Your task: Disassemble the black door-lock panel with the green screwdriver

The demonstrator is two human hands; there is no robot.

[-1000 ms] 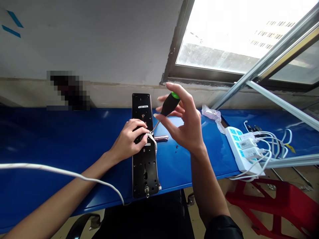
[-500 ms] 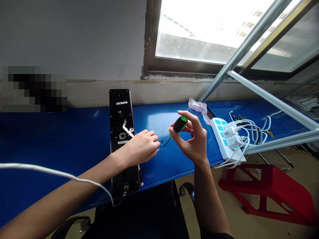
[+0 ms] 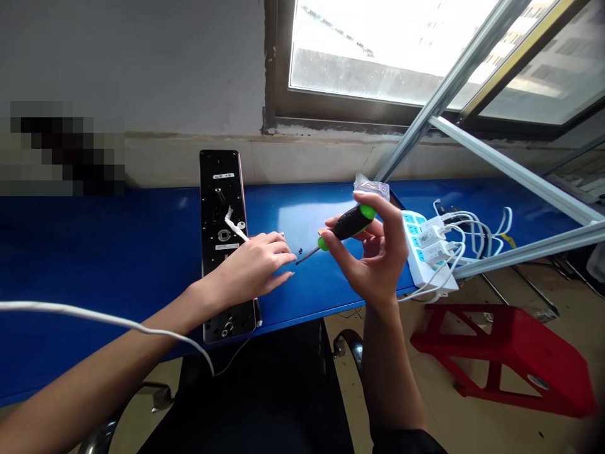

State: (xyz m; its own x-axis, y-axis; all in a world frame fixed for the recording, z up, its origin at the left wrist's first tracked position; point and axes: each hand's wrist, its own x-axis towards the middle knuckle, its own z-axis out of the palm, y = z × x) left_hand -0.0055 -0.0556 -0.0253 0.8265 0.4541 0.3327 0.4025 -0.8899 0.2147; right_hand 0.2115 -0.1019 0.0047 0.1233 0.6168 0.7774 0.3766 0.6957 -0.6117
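My right hand [image 3: 378, 252] holds a screwdriver [image 3: 350, 226] with a black and green handle. Its shaft slants down to the left, and the tip is by the fingertips of my left hand [image 3: 259, 260]. The thumb and forefinger of that hand are apart, with nothing plainly between them. Several tiny dark screws [image 3: 300, 251] lie on the blue table close to the tip. Under my left wrist is a long black plate [image 3: 212, 165], with holes, metal posts and white labels. A white cable [image 3: 235, 228] lies on it and runs under my left hand.
A white power strip [image 3: 416, 243] with plugged-in chargers sits at the right on the blue table [image 3: 118, 252]. Behind my right hand is a clear plastic bag [image 3: 371, 185]. Another white cable [image 3: 94, 313] crosses above my left forearm. A red stool [image 3: 529, 359] stands on the floor.
My left hand has left the plate's cable and moved right towards the screws. The screwdriver has come off the plate and now tilts lower over the table. The view has swung right.
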